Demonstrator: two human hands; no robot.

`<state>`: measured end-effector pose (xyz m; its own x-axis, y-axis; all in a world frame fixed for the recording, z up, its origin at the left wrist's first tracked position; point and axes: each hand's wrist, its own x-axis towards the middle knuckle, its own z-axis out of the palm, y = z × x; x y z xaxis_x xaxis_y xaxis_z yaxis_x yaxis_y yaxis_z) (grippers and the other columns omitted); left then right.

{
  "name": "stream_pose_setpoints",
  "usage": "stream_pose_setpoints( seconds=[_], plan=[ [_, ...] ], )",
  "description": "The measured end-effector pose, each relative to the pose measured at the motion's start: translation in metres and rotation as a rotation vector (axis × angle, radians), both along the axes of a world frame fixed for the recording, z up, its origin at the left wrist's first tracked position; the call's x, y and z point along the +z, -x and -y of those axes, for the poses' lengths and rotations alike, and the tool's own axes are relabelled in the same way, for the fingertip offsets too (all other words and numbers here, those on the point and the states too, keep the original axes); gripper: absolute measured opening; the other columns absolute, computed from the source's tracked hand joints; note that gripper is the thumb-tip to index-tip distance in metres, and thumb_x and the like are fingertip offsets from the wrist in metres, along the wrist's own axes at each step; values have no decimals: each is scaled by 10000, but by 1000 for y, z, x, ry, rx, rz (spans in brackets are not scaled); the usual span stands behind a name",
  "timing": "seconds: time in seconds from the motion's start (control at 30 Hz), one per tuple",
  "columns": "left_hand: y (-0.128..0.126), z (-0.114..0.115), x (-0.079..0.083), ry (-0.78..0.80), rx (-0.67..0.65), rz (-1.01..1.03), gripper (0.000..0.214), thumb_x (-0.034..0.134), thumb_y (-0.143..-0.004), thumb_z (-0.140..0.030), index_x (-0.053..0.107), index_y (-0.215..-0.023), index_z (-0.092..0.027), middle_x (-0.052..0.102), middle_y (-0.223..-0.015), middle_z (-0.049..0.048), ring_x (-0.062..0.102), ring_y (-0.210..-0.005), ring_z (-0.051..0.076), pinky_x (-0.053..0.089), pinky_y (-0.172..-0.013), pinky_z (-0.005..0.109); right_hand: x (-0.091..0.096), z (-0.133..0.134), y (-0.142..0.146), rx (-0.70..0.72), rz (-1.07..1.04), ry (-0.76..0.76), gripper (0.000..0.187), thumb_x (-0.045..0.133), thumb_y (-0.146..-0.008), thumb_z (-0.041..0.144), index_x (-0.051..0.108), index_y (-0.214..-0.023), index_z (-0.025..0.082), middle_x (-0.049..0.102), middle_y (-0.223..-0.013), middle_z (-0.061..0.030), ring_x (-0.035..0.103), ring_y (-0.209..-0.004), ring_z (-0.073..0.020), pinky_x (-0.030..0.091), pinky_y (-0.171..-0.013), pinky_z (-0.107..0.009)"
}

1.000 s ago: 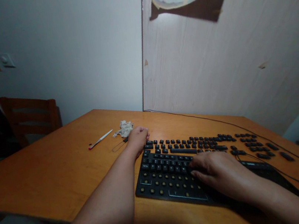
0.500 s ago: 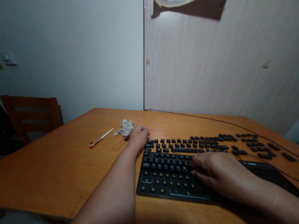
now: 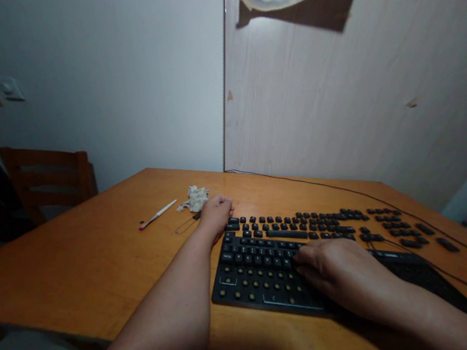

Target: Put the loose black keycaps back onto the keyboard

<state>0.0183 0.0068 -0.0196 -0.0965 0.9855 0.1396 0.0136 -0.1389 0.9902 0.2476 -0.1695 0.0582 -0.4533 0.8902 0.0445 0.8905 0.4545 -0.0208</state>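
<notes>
A black keyboard lies at the table's near edge. Keycaps cover its upper left rows, while the lower rows show bare key stems. My right hand rests over the middle of the keyboard, thumb and fingers closed at a keycap at the end of the covered row; the fingertips mostly hide it. Just beyond the keyboard's top left corner, my left hand lies on the table with its fingers curled closed. What it holds, if anything, is hidden. Loose black keycaps are laid out in rows behind the keyboard.
A crumpled pale cloth and a wire-looped tool lie by my left hand. Farther left are a white stick with a pink end and a small black piece. A black cable crosses the table toward the right.
My right hand has shifted very slightly at the same spot on the keyboard. My left hand stays in place, and the view has moved a little.
</notes>
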Motion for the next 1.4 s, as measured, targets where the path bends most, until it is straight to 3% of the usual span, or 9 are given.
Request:
stream_pose_setpoints(
  seconds=[0.33,0.53,0.63,0.73,0.87,1.03,1.17,1.4],
  plan=[
    [0,-1,-1,-18,-7,5,174,608,-768,-325,579,-704,-165,631,-631,27,538,-546,114,378,-544,220,-11,5,4,16,85,-124,242,466,-891,132,593,-698,205,643,-702,-12,557,-601,-140,323,-564,-275],
    [1,-1,-1,-20,-8,-11,179,596,-776,-331,580,-714,-164,641,-647,36,545,-553,118,368,-532,219,-17,7,8,-10,183,-169,247,466,-881,88,637,-750,210,666,-713,-24,613,-647,-178,384,-593,-291],
    [2,-2,-2,-21,-12,-19,186,597,-775,-336,582,-707,-163,642,-651,40,545,-552,119,371,-532,221,-17,9,11,-10,223,-181,275,445,-897,82,675,-813,206,688,-735,-34,648,-678,-193,438,-616,-294],
    [2,-2,-2,-9,-7,-9,188,619,-760,-341,589,-709,-163,638,-642,36,535,-536,116,370,-525,221,-20,12,12,9,294,-199,305,462,-865,56,708,-1004,170,716,-779,-57,673,-716,-209,489,-637,-298],
    [1,-1,-1,-6,-7,-2,188,632,-751,-342,589,-704,-164,637,-640,36,525,-525,114,376,-524,223,-30,15,10,15,375,-235,486,487,-773,24,647,-1224,112,739,-833,-84,680,-718,-210,533,-655,-292],
    [1,-1,0,-28,-2,-35,183,604,-771,-331,584,-701,-163,640,-643,43,529,-527,117,386,-527,227,-39,16,6,50,405,-238,594,488,-688,10,635,-1252,125,734,-820,-90,672,-716,-211,534,-671,-283],
    [2,-3,-3,-30,-13,-33,192,599,-779,-341,583,-712,-162,646,-653,47,537,-537,119,383,-526,224,-38,19,8,48,428,-232,607,490,-693,11,616,-1284,72,730,-831,-117,670,-715,-223,533,-677,-300],
    [3,-4,-4,-25,-16,-39,196,609,-778,-348,590,-722,-161,643,-651,45,538,-543,118,374,-525,220,-35,22,13,58,495,-188,590,531,-725,49,607,-1310,70,743,-916,-121,677,-731,-218,538,-685,-292]
  ],
)
